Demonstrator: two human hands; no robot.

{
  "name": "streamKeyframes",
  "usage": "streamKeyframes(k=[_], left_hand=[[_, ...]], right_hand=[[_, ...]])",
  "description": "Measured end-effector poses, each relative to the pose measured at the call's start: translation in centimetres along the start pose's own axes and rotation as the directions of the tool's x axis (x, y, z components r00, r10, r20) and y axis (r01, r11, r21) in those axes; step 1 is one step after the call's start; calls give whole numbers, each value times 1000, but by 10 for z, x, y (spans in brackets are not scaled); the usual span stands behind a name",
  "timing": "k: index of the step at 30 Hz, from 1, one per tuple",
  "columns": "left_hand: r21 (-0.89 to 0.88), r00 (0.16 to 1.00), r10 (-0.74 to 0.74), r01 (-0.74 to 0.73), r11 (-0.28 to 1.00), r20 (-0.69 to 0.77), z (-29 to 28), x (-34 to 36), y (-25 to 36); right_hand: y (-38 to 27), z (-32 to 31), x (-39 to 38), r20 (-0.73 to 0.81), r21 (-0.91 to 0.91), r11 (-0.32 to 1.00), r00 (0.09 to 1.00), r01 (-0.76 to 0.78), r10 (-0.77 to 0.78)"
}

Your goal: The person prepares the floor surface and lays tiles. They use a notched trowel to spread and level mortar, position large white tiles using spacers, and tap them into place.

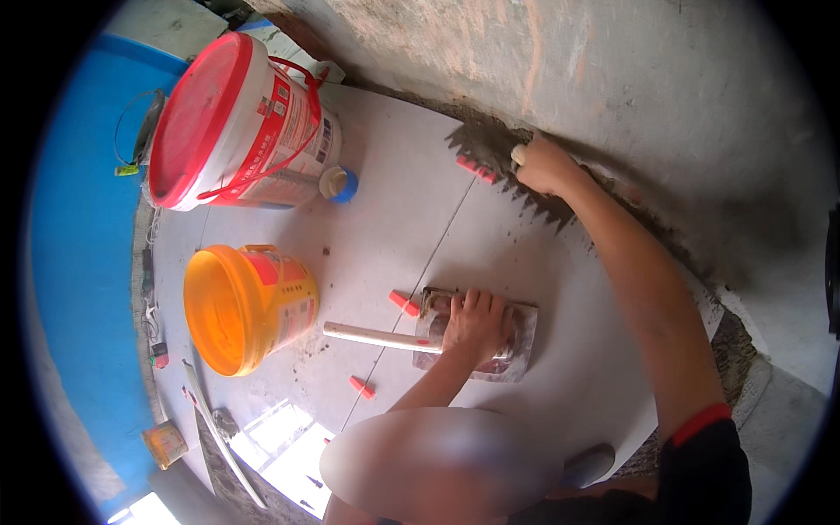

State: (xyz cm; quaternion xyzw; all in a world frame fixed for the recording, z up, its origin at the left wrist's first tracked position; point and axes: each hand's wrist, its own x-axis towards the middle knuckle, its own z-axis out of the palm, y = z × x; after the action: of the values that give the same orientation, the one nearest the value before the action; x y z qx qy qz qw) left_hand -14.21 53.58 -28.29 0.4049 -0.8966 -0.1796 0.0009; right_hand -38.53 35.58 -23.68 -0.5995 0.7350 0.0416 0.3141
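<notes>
My right hand point(547, 171) is closed on the pale handle of a notched trowel point(499, 166), whose dark, mortar-smeared toothed blade lies along the foot of the wall at upper right, beside a red plastic piece point(475, 168). Lower down, my left hand point(475, 325) rests with fingers apart and slightly bent on a stained square plate point(521, 346) lying on the pale tiles point(577, 402). A long white handle point(367, 334) sticks out leftward from under this hand. More red plastic pieces point(404, 303) sit along the tile seam.
An orange bucket point(219, 315) and a lidded white-and-red bucket point(280, 149), with a small blue-banded cup point(339, 184) beside it, stand at left. The plastered wall point(656, 105) bounds the right. A blue surface point(79, 236), a white strip point(219, 433) and a small tub point(164, 443) are at far left.
</notes>
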Motion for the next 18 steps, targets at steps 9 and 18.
streamKeyframes(k=[9, 18], left_hand=[[1, 999, 18, -18, 1000, -39, 3, -1, -2], [19, 1000, 16, -16, 1000, 14, 1, -2, -3]], right_hand=[[15, 7, -24, 18, 310, 951, 1000, 7, -13], [32, 7, 10, -11, 229, 973, 999, 35, -33]])
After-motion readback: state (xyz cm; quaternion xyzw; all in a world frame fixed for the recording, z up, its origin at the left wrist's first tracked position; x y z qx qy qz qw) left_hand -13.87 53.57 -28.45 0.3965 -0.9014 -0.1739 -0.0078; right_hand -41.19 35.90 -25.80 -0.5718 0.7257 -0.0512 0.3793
